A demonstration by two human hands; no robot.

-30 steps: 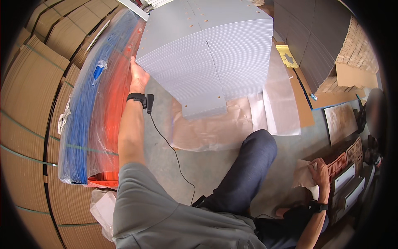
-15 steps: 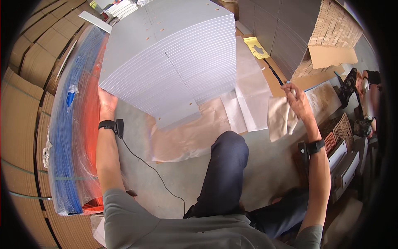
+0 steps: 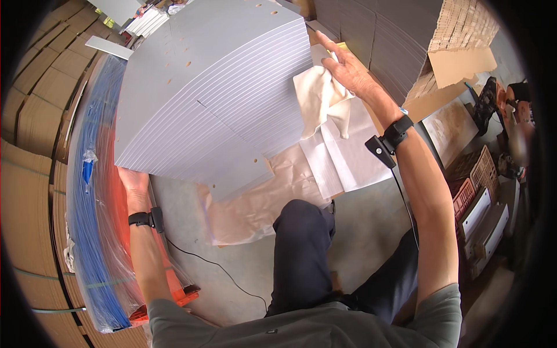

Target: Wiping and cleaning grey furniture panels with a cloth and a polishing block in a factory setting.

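A tall stack of grey panels (image 3: 214,110) with pale edges stands in front of me, small holes in its top sheet. At the stack's near left corner is my left hand (image 3: 134,181), palm up, its fingers hidden behind the panels. My right hand (image 3: 345,68) is by the stack's right edge, holding a cream cloth (image 3: 319,95) that hangs down against the panel edges. The index finger of that hand points out toward the far right corner, while the other fingers fold over the cloth.
Plastic-wrapped blue and red strips (image 3: 93,191) run along the left, beside stacked brown cardboard (image 3: 29,203). Brown wrapping paper (image 3: 249,217) lies under the stack. More grey panels (image 3: 389,52) stand at the back right; a brown plastic crate (image 3: 478,171) is at the right.
My right hand has moved left with the cloth, from beside the dark stick to the stack's right edge. My left hand stays at the stack's near left corner. The view has shifted.
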